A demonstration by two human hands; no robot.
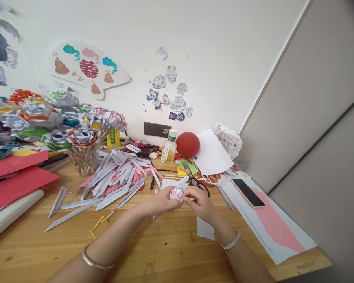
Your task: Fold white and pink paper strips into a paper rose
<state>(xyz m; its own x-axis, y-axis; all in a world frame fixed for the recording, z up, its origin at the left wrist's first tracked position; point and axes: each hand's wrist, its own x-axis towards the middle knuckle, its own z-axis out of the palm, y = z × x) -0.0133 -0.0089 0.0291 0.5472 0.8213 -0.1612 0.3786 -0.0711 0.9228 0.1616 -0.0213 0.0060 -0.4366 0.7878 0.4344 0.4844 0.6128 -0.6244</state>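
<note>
Holding a white-and-pink paper flower (176, 193) between both hands, above the wooden table (153, 255).
Left hand (166, 201) is curling round the flower's left side, thumb below, grip snug; right hand (201, 202) is pinching at its right edge, fingertips nearly together, though I cannot tell exactly which part they are catching; black-handled scissors (205, 185) are lying just beyond; folded paper strips (120, 177) are sitting heaped to the left, finished blooms (82, 137) standing behind them in a clear container (84, 159); a phone (248, 192) is resting at far right on paper sheets (275, 245).
</note>
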